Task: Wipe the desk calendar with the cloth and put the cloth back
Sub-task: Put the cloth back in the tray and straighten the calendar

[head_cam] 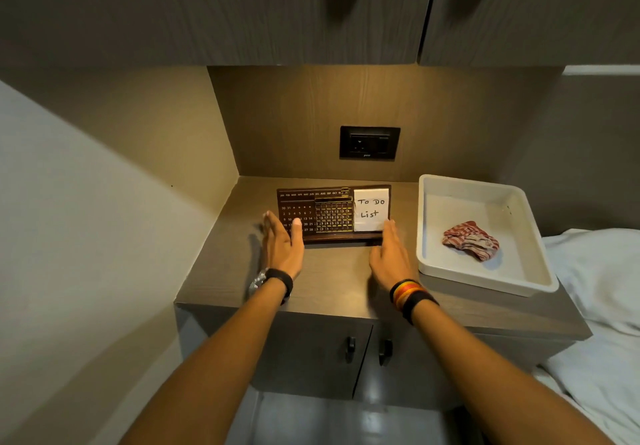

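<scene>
A dark brown desk calendar with a white "To Do List" note stands on the wooden cabinet top. My left hand is open at the calendar's left end, thumb over its lower left corner. My right hand is open at the lower right corner, fingertips by the note. Neither hand clearly grips anything. A crumpled red and white cloth lies in a white tray to the right, apart from both hands.
A black wall socket sits on the back panel above the calendar. Overhead cabinets hang close above. A wall closes the left side. White bedding lies at the right. Two cabinet doors with dark handles are below.
</scene>
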Tool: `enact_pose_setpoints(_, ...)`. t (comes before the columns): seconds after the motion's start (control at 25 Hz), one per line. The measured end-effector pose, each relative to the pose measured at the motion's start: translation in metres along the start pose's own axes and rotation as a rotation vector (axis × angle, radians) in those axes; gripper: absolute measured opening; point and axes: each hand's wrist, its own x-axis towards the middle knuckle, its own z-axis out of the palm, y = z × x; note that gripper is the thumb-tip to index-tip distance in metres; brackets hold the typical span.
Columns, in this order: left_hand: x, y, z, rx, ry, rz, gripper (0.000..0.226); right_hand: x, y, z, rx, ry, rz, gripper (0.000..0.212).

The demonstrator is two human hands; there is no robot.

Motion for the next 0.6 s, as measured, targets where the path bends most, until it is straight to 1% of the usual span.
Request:
enact_pose_setpoints(0.08,-0.024,-0.020,0.009,0.200,-0.002,0.137,0.078,-0.016,0.009,0.010,-0.242,-0.029,-0.094,0.068)
enact_pose_setpoints(0.16,-0.041,-0.036,0.016,0.372,-0.040,0.216,0.075,-0.021,0.014,0.014,-0.382,-0.061,-0.124,0.068)
enact_pose_setpoints(0.2,-0.045,-0.041,0.019,0.418,-0.064,0.239,0.074,-0.022,0.016,0.015,-0.418,-0.076,-0.118,0.067)
enact_pose_setpoints(0.48,-0.035,-0.041,0.023,0.565,-0.148,0.237,0.074,-0.022,0.020,0.020,-0.499,-0.076,-0.096,0.064)
enact_pose_setpoints(0.6,-0.028,-0.041,0.021,0.573,-0.167,0.238,0.075,-0.019,0.016,0.018,-0.496,-0.077,-0.083,0.063)
